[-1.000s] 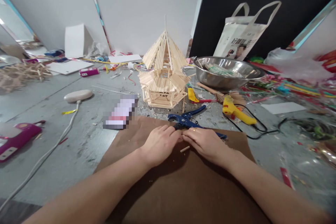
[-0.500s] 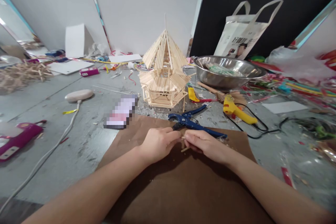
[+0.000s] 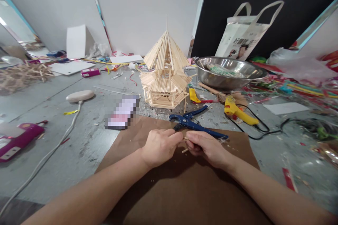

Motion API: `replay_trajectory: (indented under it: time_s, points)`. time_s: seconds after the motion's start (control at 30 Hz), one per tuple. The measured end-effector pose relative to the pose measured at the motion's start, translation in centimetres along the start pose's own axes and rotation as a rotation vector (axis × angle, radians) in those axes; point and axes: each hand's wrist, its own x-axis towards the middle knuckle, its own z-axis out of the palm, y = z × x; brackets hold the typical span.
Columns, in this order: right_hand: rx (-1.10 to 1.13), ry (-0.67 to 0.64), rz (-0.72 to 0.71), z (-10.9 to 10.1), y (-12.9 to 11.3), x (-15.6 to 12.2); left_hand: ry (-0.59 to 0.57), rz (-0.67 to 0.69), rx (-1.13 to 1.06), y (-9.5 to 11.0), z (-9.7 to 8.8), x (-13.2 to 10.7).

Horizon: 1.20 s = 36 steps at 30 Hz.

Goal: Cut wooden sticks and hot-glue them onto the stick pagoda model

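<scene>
My left hand point(image 3: 160, 146) and my right hand point(image 3: 206, 146) meet fingertip to fingertip over a brown paper sheet point(image 3: 185, 190). Both are pinched on a small wooden stick piece point(image 3: 185, 150) held between them. Blue cutting pliers point(image 3: 194, 123) lie just beyond my fingers at the sheet's far edge. A pagoda model point(image 3: 165, 75) built of wooden sticks stands further back, in the middle of the grey table.
A yellow glue gun point(image 3: 237, 111) with a black cord lies right of the pliers. A steel bowl point(image 3: 228, 72) and a white tote bag point(image 3: 244, 37) stand behind it. A white cable with a puck point(image 3: 79, 95), a magenta device point(image 3: 17, 140) and a stick pile point(image 3: 23, 74) are at left.
My hands have drawn slightly toward me and lifted the stick piece off the paper. The right fingers have curled tighter around it.
</scene>
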Motion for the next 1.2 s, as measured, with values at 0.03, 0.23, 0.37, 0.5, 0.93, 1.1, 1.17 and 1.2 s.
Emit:
replay_trajectory:
  time_s: [0.03, 0.23, 0.37, 0.5, 0.93, 1.1, 1.17, 1.2]
  points:
    - [0.018, 0.003, 0.003, 0.1, 0.1, 0.0, 0.005, -0.004, -0.015, 0.0, 0.0, 0.0]
    - [0.114, 0.007, 0.033, 0.3, 0.2, 0.0, 0.012, -0.054, -0.102, 0.2, 0.2, 0.0]
    - [0.178, -0.018, 0.035, 0.3, 0.3, 0.0, 0.012, -0.077, -0.159, 0.2, 0.2, -0.1]
    - [0.244, -0.05, 0.011, 0.3, 0.3, 0.1, 0.028, -0.095, -0.249, 0.3, 0.2, 0.1]
    - [-0.314, -0.092, -0.033, -1.1, -0.5, 0.0, -0.24, -0.08, -0.513, -0.9, -0.8, 0.6]
    - [-0.583, -0.196, -0.027, -1.6, -1.3, -0.2, -0.444, -0.098, -0.879, -1.2, -1.4, 1.1]
    - [-0.666, -0.269, -0.008, -1.7, -1.7, -0.3, -0.54, -0.111, -0.966, -1.3, -1.4, 1.1]
    - [-0.711, -0.301, -0.01, -1.7, -1.9, -0.3, -0.591, -0.117, -0.986, -1.4, -1.3, 1.1]
